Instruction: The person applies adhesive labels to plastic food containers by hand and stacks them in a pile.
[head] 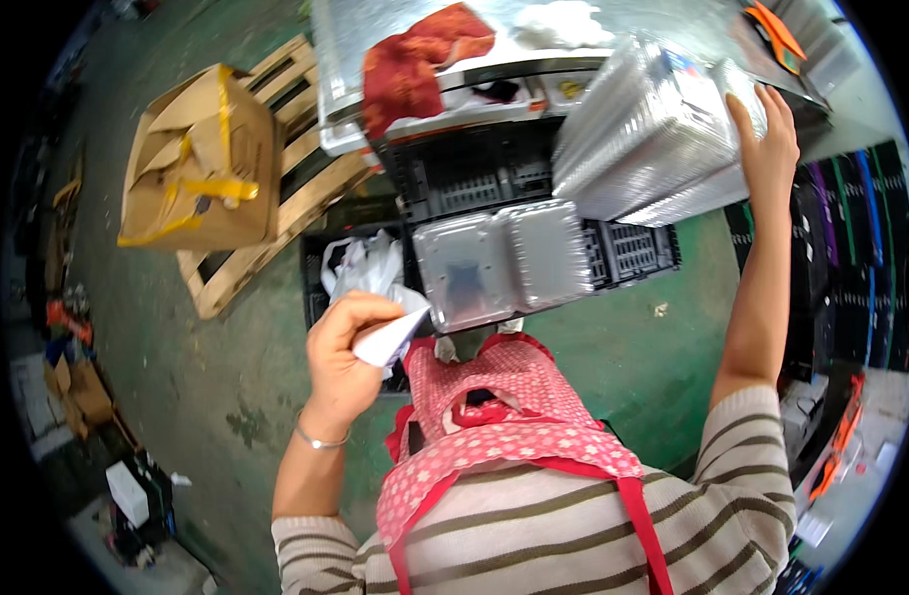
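Observation:
My left hand (350,357) is closed around a small piece of white paper or film (389,338), whose pointed end sticks out to the right. High on the right, my right hand (770,141) has its fingers spread against the end of a tall stack of clear plastic clamshell containers (648,134); whether it grips the stack cannot be told. Between the hands, one opened clear clamshell container (499,264) lies on a black plastic crate (633,249). White plastic bags (365,264) fill a dark crate beside my left hand.
A metal-topped table (343,56) ahead bears a red-orange cloth (425,59) and a white bundle (562,26). An open cardboard box (246,156) with yellow tape stands on a wooden pallet (302,204) at the left. Black crates with coloured stripes (848,260) stand at the right.

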The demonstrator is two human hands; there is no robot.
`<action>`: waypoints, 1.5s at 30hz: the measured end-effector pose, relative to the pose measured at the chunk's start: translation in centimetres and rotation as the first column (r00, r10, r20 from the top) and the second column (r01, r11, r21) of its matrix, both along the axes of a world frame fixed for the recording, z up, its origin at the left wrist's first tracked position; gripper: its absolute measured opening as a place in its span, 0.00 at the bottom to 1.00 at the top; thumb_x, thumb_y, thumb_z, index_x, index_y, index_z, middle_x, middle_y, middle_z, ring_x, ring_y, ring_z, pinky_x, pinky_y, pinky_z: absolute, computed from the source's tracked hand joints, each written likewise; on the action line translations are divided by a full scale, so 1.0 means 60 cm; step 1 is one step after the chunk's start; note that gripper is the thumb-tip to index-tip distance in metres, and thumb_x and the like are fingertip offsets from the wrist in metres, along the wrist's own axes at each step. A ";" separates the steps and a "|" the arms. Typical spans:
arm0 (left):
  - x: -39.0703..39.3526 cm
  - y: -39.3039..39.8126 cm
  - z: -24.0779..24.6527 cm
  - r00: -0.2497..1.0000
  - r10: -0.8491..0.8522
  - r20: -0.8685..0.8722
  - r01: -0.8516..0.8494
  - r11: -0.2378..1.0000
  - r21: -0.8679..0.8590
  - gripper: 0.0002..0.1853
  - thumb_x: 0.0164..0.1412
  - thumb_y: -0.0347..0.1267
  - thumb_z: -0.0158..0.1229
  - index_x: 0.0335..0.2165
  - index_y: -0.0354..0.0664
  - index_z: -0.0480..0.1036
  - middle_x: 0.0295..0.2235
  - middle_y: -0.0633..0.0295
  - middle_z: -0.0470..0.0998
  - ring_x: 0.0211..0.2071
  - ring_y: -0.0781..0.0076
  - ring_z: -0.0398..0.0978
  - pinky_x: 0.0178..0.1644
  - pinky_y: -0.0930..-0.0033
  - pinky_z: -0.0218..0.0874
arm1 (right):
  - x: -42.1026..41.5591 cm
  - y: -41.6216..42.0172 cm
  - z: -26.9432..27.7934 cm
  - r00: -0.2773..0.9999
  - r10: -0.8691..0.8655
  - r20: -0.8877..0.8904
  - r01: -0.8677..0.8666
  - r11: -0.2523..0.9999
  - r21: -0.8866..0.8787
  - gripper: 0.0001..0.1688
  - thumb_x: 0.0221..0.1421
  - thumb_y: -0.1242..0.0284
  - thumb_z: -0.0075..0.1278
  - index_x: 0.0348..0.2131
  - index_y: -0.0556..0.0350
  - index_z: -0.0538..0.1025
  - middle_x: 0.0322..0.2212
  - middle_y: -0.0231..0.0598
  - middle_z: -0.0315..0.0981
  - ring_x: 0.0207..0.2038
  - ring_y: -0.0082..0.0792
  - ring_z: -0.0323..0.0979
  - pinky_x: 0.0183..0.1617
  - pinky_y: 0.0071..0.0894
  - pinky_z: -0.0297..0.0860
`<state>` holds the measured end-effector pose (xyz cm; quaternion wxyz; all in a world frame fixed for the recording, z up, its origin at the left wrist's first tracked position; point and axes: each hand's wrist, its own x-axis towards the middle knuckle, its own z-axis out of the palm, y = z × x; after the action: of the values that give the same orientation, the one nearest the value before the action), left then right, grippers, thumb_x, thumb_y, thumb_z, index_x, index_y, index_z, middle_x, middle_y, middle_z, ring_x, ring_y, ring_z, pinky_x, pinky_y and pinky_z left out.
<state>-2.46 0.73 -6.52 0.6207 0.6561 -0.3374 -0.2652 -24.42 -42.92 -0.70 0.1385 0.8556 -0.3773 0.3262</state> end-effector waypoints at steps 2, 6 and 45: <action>-0.004 0.009 -0.004 0.998 -0.031 -0.057 0.029 0.999 -0.043 0.12 0.53 0.19 0.61 0.37 0.35 0.71 0.32 0.62 0.76 0.33 0.79 0.74 0.38 0.77 0.66 | 0.077 0.189 -0.026 0.917 0.316 0.244 -0.381 0.877 0.293 0.19 0.42 0.73 0.64 0.38 0.56 0.79 0.37 0.47 0.78 0.44 0.47 0.74 0.49 0.40 0.68; -0.016 0.011 0.003 0.987 -0.053 -0.153 0.046 0.998 -0.049 0.15 0.52 0.18 0.62 0.38 0.37 0.69 0.29 0.66 0.75 0.30 0.82 0.72 0.35 0.81 0.64 | 0.145 0.423 -0.092 0.587 0.581 0.563 -0.680 -0.023 0.733 0.22 0.39 0.62 0.68 0.33 0.56 0.81 0.35 0.39 0.79 0.40 0.38 0.74 0.45 0.39 0.67; 0.033 0.086 -0.048 0.900 0.010 0.436 -0.058 0.994 0.097 0.16 0.43 0.18 0.59 0.34 0.40 0.71 0.22 0.66 0.65 0.24 0.72 0.64 0.30 0.74 0.57 | 0.034 0.379 -0.179 0.980 0.109 0.168 -0.187 0.798 0.573 0.33 0.37 0.63 0.64 0.46 0.47 0.74 0.48 0.46 0.62 0.50 0.50 0.61 0.52 0.48 0.61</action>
<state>-0.50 5.89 -9.37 0.4983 0.7371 -0.4408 -0.1190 -22.38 -20.16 -11.42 -0.1819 0.8609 -0.3995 0.2573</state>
